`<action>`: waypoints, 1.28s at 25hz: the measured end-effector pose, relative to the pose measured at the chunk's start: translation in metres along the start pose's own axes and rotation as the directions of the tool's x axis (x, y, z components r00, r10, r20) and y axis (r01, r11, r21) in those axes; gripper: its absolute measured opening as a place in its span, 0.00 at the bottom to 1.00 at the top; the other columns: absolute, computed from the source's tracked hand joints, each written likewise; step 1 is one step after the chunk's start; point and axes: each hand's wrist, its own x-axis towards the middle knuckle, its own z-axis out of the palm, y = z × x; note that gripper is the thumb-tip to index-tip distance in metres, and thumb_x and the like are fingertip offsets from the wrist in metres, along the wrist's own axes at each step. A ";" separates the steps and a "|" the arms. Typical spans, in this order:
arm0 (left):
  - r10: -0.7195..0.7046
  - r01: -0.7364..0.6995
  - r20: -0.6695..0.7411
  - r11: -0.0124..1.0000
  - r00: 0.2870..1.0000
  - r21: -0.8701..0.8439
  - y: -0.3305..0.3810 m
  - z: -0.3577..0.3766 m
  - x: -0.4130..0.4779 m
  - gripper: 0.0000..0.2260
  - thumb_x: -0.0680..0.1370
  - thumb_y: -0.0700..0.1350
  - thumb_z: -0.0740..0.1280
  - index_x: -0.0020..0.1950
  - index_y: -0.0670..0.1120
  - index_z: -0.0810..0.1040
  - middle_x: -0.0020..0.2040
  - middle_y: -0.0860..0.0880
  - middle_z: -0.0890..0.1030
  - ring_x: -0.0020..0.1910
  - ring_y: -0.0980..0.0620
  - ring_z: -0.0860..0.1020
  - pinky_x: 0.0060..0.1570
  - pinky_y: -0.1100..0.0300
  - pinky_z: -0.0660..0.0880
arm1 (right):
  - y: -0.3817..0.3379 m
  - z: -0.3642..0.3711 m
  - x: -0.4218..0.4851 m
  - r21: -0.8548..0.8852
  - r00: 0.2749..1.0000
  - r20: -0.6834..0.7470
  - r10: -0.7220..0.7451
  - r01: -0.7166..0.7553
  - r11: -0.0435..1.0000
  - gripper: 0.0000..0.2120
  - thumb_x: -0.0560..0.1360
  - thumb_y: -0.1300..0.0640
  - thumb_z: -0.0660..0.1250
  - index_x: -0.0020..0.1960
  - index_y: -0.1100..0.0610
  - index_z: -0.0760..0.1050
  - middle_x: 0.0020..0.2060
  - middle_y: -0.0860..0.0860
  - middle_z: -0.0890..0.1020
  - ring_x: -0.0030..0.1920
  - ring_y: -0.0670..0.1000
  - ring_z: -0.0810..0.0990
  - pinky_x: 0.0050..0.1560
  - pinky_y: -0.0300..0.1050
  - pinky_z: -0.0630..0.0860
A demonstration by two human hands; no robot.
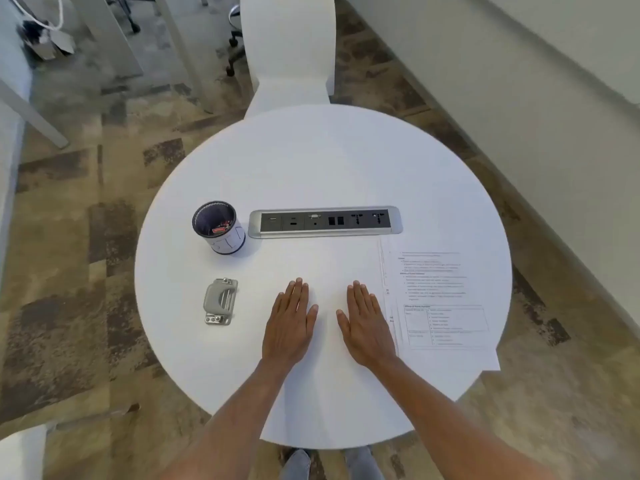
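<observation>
Surface: round white table (322, 161), mottled carpet (69, 306)
Container: white cylindrical cup (227, 240), red bits (219, 231) inside
Grip: my left hand (289, 327), right hand (367, 329) flat, empty

A white chair (287, 46) stands on patchy brown-and-grey carpet (69, 271), a pale wall (519, 64) running along the right.

white round table (322, 161); grey hole punch (220, 301); white cup (221, 228) rimmed black; white papers (440, 299) printed black.

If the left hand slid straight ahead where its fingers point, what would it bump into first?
Probably the power socket strip set in the round table; the left hand lies flat, pointing at it.
</observation>
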 end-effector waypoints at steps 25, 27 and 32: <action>0.000 0.004 -0.078 0.999 0.997 0.047 -0.009 0.027 -0.010 0.25 0.81 0.48 0.51 0.78 0.44 0.54 0.79 0.47 0.57 0.78 0.53 0.52 0.76 0.55 0.49 | 0.008 0.030 0.001 -0.088 0.987 -0.157 -0.039 0.025 0.996 0.29 0.82 0.50 0.51 0.79 0.63 0.54 0.80 0.60 0.54 0.80 0.56 0.49 0.79 0.55 0.51; 0.006 -0.002 -0.073 0.999 0.997 0.048 -0.007 0.023 -0.010 0.25 0.80 0.47 0.53 0.77 0.43 0.56 0.78 0.46 0.58 0.78 0.52 0.54 0.76 0.54 0.51 | 0.007 0.026 -0.001 -0.078 0.990 -0.137 -0.042 0.031 0.996 0.29 0.82 0.50 0.51 0.79 0.63 0.54 0.80 0.59 0.54 0.80 0.56 0.49 0.79 0.55 0.51; -0.104 0.101 -0.064 0.994 0.993 -0.047 0.018 0.007 -0.003 0.22 0.78 0.41 0.60 0.73 0.39 0.65 0.74 0.42 0.67 0.73 0.44 0.64 0.72 0.51 0.62 | 0.005 0.001 0.000 0.130 0.993 -0.119 -0.027 0.042 0.991 0.26 0.81 0.52 0.58 0.76 0.63 0.61 0.78 0.59 0.60 0.79 0.57 0.56 0.78 0.52 0.53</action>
